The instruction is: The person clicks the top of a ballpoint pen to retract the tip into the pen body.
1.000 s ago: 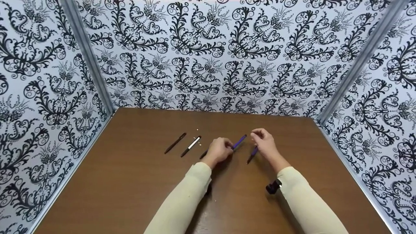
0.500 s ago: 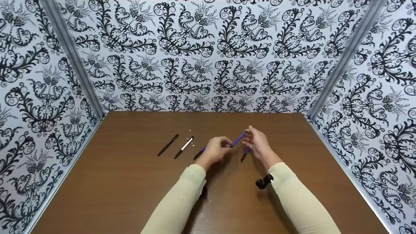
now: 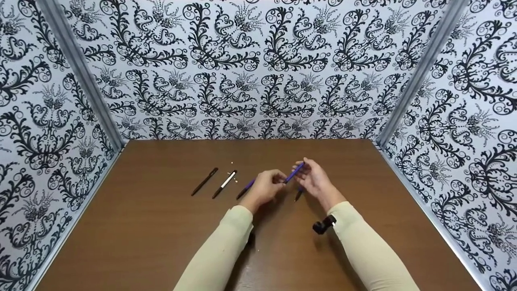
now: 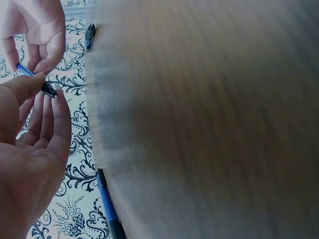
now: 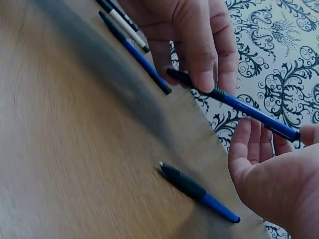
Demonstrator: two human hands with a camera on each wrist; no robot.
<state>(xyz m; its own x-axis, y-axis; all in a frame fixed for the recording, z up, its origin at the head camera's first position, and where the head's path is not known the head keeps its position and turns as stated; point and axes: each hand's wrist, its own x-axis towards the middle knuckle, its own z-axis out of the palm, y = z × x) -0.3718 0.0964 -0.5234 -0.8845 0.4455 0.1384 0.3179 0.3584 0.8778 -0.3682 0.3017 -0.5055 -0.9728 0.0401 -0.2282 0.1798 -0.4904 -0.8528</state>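
Observation:
My left hand (image 3: 266,186) pinches a blue click pen (image 5: 259,115) by its black grip, thumb on top, above the table. The pen slants up to the right, tip towards the left hand. Beside its upper end is my right hand (image 3: 317,182), the thumb touching the button end and the other fingers loosely bent behind the barrel. A second blue pen (image 5: 199,190) lies on the table under the right hand, which partly hides it in the head view. Another blue pen (image 3: 245,189) lies just left of the left hand, partly covered by it.
Farther left on the brown table (image 3: 153,226) lie a white-and-black pen (image 3: 224,184) and a black pen (image 3: 204,182), roughly parallel. Small white bits (image 3: 236,181) are scattered near the white pen. Patterned walls (image 3: 226,93) enclose the table's back and sides.
The left hand has raised the blue pen off the table. My right hand has come left to its upper end and turned, thumb now on the button. The view has shifted slightly.

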